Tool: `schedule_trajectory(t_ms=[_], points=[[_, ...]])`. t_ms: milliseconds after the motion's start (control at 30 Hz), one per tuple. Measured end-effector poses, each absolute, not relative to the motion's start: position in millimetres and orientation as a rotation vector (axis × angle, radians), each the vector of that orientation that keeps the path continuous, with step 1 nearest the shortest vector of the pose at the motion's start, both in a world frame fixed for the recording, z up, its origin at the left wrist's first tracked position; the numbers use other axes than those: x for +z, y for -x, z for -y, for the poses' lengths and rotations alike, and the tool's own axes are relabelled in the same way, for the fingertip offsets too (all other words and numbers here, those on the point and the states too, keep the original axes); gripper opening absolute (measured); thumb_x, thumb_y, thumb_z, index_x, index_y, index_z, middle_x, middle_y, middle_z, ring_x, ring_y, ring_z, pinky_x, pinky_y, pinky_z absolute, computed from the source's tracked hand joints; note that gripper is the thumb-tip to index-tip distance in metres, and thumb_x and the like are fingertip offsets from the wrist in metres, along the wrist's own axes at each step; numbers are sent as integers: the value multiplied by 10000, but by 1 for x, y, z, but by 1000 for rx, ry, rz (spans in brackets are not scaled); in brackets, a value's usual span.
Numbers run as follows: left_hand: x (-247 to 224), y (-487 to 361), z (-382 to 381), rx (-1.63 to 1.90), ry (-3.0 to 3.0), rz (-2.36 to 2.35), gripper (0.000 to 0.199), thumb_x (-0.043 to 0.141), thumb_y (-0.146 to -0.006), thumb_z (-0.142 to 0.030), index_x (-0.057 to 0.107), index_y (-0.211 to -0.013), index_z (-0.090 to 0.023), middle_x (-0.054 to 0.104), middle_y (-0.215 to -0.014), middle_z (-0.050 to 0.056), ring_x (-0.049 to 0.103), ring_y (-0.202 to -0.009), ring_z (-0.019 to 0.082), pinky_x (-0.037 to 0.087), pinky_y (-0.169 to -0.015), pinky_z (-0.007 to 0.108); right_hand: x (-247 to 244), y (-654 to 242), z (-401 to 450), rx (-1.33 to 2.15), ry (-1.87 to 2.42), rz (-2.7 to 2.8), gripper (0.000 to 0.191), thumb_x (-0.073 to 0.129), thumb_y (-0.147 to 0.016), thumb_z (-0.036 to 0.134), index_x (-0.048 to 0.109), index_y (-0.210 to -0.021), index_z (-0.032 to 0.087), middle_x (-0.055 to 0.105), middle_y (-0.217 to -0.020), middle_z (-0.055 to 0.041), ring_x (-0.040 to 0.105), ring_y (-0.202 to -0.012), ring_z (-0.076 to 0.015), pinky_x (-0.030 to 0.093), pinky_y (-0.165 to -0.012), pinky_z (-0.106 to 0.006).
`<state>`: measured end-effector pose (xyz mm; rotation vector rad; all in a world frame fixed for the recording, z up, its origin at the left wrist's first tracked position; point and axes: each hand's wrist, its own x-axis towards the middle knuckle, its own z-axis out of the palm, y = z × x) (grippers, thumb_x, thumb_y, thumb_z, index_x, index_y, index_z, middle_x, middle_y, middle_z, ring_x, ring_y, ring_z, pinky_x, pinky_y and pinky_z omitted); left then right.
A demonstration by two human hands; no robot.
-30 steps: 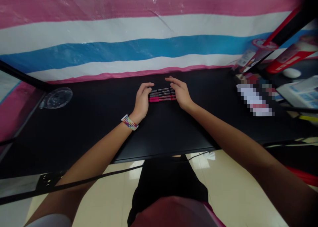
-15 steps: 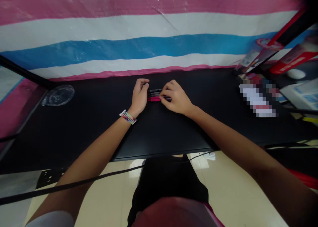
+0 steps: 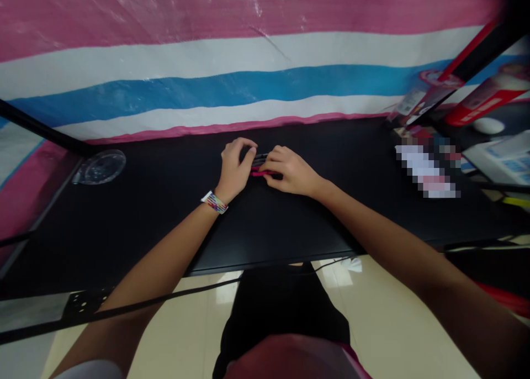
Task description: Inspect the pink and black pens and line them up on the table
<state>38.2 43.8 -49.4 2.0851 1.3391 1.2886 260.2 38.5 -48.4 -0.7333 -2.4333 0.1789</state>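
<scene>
Pens (image 3: 260, 159) lie bunched on black table (image 3: 273, 224), mid-length toward its far edge, left hand (image 3: 235, 168) curled at one end, right hand (image 3: 291, 172) bent over the other, can't tell if either is clamped on them; likely light, stiff, smooth, roll-prone, best pinched mid-barrel.

Over on the left of the black table (image 3: 285, 232) a clear lid (image 3: 101, 167) is parked, pens (image 3: 260, 160) are gathered mid-table, and a cup (image 3: 419, 98) and a pixelated white item (image 3: 426, 172) are stationed right!
</scene>
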Motion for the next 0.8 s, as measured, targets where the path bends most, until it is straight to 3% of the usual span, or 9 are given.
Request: schedule_trajectory(t_ms=[167,367,500,667,800], points=[[-38,-37,-36,1112,-2421,-1256,280,540,-1131,-481,731,-1078,-283,803,-1066,55,693,-1102,314,355,-1250,576,-44,-263,-40,360,836,2111,275,587,-1100,345,821,-1204,246,753,-1061,-104,687,-981,-279,566,-903,-444],[-39,-36,-38,1173,-2363,-1269,324,507,-1152,-520,737,-1115,-296,817,-1063,52,705,-1107,314,379,-1228,547,-38,-283,-60,746,1020,1758,367,784,-960,618,811,-1069,269,765,-881,-36,709,-838,-245,601,-835,-411],[-39,-31,-44,1309,-2226,-1328,282,554,-1146,-505,751,-1135,-304,838,-1058,34,733,-1121,304,437,-1189,528,-43,-296,-75,892,1015,1586,304,728,-969,533,825,-918,250,803,-920,-68,723,-866,-251,613,-831,-432],[-44,-21,-56,1400,-2124,-1314,228,634,-1118,-464,799,-1143,-309,861,-1140,35,739,-1183,289,525,-1143,498,-52,-295,-79,917,1016,1550,230,811,-874,450,849,-998,259,811,-952,-48,671,-786,-218,595,-764,-424],[-46,-18,-58,1436,-2089,-1271,176,676,-1092,-384,828,-1152,-318,855,-1207,39,737,-1204,267,569,-1118,466,-54,-293,-79,928,1042,1558,245,825,-871,429,836,-1037,249,809,-947,-58,692,-796,-231,619,-808,-465]])
